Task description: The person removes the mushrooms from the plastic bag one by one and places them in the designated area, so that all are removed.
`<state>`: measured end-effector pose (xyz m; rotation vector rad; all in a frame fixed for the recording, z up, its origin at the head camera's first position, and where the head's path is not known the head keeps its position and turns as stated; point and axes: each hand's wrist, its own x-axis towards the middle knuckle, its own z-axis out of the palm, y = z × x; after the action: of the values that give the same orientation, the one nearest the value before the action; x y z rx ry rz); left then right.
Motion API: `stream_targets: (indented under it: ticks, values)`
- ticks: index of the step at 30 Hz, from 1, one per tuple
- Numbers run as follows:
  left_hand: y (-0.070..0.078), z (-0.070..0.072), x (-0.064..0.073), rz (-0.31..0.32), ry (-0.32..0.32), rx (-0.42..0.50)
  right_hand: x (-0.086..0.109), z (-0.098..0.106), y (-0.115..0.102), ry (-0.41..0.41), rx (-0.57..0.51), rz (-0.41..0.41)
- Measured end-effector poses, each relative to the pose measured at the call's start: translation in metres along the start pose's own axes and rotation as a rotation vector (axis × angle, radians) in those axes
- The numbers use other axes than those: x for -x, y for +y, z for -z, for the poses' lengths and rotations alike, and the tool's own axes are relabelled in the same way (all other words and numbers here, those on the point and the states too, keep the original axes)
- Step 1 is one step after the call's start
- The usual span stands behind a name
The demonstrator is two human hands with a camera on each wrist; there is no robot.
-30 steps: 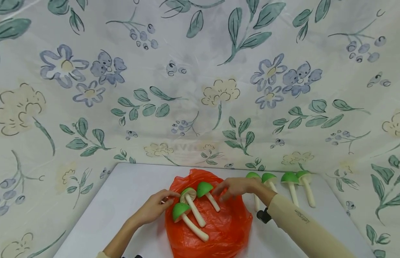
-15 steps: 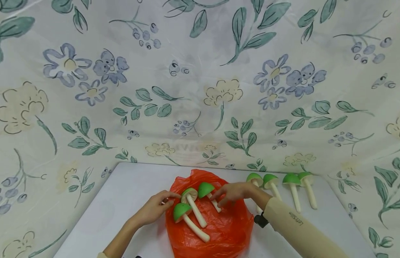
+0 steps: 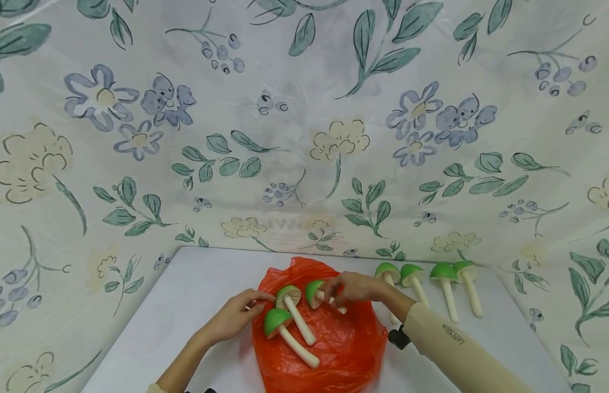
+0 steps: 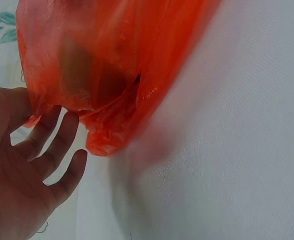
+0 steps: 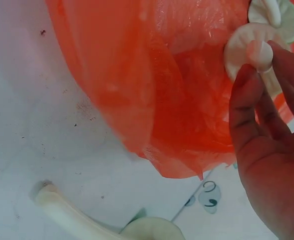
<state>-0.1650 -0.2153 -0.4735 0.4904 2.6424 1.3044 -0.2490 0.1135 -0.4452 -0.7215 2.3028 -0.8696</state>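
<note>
Green-capped mushroom (image 3: 313, 295) is pinched by its stem in right hand (image 3: 354, 287), lower centre of head frame. Red bag (image 3: 343, 349) beneath is pinched at edge by left hand (image 3: 239, 314).

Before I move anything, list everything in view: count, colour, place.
Flat table: one, white, across the lower part of the head view.
Crinkled plastic bag: one, red, on the table.
Dome-capped mushrooms: three, green caps, pale stems, at the bag.
Matching stemmed mushrooms: four, same colours, table's right side.
Floral sheeting: count unclear, off-white with green, blue and cream motifs, behind and beside the table.
Long sleeves: two, beige, on both arms.
Left hand: one, bare, pinching the bag's edge.
Right hand: one, bare, pinching a mushroom stem.
</note>
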Motion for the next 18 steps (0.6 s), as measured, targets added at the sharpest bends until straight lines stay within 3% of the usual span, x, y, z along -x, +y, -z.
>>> stream_targets:
  ticks: [18]
  values:
    - [-0.001, -0.001, 0.0, 0.005, -0.01, 0.004, 0.015, 0.003, -0.007, -0.111, -0.202, 0.017]
